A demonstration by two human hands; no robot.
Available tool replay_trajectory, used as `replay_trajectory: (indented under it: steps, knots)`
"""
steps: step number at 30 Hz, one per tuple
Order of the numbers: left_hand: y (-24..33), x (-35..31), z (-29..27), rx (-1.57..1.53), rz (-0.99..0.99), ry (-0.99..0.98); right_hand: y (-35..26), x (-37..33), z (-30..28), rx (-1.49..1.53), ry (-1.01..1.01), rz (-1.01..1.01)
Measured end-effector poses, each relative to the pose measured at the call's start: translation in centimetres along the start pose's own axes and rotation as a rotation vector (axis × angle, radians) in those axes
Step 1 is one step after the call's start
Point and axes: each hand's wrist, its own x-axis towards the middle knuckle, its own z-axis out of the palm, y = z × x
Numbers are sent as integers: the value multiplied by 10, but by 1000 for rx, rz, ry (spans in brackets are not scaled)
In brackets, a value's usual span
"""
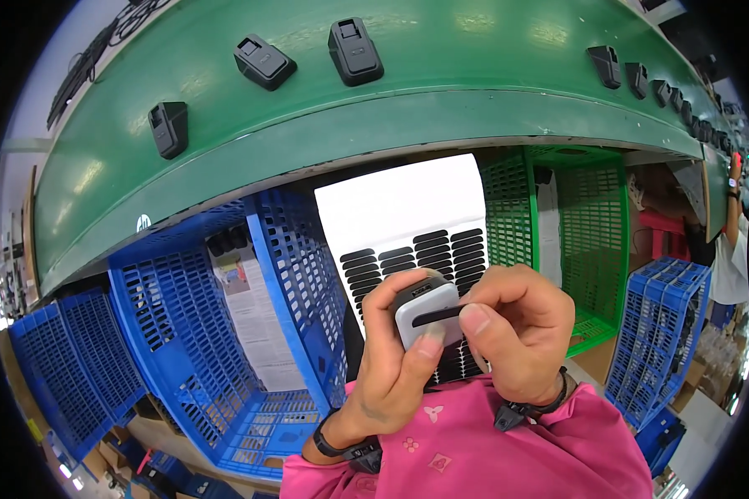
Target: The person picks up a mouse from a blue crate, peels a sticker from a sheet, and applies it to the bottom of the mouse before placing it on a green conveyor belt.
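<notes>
My left hand point(384, 370) is closed around a small rounded device point(406, 333) with a light grey face, a dark casing and a slot in its upper end. A narrow black adhesive strip point(434, 316) lies across the grey face. My right hand point(520, 337) pinches the right end of this strip between thumb and forefinger, close against the device. Beneath both hands a white backing sheet point(404, 200) rests in front of me, with columns of black elongated stickers point(439, 242). The hands cover part of the sheet.
Across the far side runs a green bench point(458, 54) carrying several black wedge-shaped units point(356, 51). A blue crate point(183, 333) lined with printed paper stands on my left, a green crate point(581, 241) on my right. Blue crates point(653, 333) are farther right, near another person's arm point(734, 204).
</notes>
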Motion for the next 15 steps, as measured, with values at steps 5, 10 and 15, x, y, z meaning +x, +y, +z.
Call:
replay_trajectory:
  steps: [5,10,15]
  knots:
    - [1,-1,2,45,-19,35,6,1,1,-46,-2,-54]
    - [3,-2,3,88,-42,35,12,1,-1,-55,-2,-100]
    - [3,-1,4,90,-43,42,11,1,-1,-59,11,-82]
